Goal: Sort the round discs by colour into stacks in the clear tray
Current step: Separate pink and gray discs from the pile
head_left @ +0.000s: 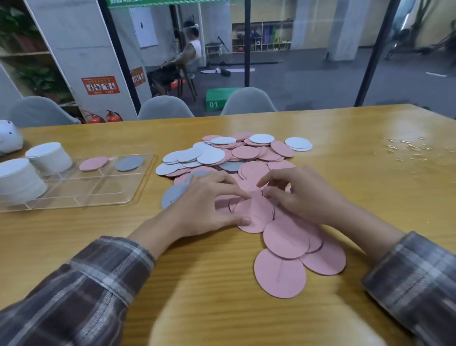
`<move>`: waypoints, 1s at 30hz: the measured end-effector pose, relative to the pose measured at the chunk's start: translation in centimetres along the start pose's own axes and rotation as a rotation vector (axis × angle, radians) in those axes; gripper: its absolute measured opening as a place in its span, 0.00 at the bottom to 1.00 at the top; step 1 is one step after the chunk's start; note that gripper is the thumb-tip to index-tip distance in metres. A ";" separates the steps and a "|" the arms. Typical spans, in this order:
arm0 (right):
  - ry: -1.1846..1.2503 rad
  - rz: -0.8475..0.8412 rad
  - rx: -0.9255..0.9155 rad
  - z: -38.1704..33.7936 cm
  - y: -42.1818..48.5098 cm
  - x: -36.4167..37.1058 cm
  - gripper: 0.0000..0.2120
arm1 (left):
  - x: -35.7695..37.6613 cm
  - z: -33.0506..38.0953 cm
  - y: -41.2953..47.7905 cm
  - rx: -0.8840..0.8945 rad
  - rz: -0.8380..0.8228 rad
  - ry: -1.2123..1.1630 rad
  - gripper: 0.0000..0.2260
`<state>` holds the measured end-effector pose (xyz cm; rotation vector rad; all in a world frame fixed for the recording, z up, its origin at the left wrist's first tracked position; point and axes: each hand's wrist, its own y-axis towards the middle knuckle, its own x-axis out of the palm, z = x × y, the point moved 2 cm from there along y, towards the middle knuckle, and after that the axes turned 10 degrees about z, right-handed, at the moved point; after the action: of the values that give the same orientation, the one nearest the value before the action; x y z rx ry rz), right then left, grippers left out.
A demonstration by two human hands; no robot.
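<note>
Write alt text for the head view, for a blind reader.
The left hand pinches pink discs, the right hand touching them, in a mixed pile on a wooden table; a clear tray beside it holds two white stacks.

Printed in white on the side of the green box (217, 100), on the floor past the glass: "01". On the red notice (100, 85) stuck to the grey pillar (81, 49), small figures and print too fine to read. On the red sign (138, 76) beside it, only blur. Across the green banner (172, 2) at the top edge, white lettering, cut off and unreadable. On the nearest pink discs (280, 274), faint illegible marks.
</note>
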<state>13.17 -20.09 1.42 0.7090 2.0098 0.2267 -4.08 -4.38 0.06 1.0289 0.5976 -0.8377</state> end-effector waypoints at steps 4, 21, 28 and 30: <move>0.021 0.010 -0.024 -0.1 -0.1 0.1 0.06 | -0.2 -0.1 0.3 -0.047 0.031 -0.110 0.15; 0.003 0.020 -0.055 -0.5 -0.3 1.2 0.17 | -0.8 0.6 0.7 -0.098 0.119 0.014 0.21; 0.048 0.090 -0.034 -0.7 0.0 0.8 0.09 | -0.3 2.0 1.1 -0.118 0.317 -0.203 0.12; 0.069 0.125 -0.018 -0.5 0.1 0.5 0.09 | 0.1 2.0 1.3 -0.124 0.346 -0.202 0.11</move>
<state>12.66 -19.67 1.37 0.8265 2.0283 0.3469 -2.86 -5.87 1.44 0.8894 0.2844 -0.5816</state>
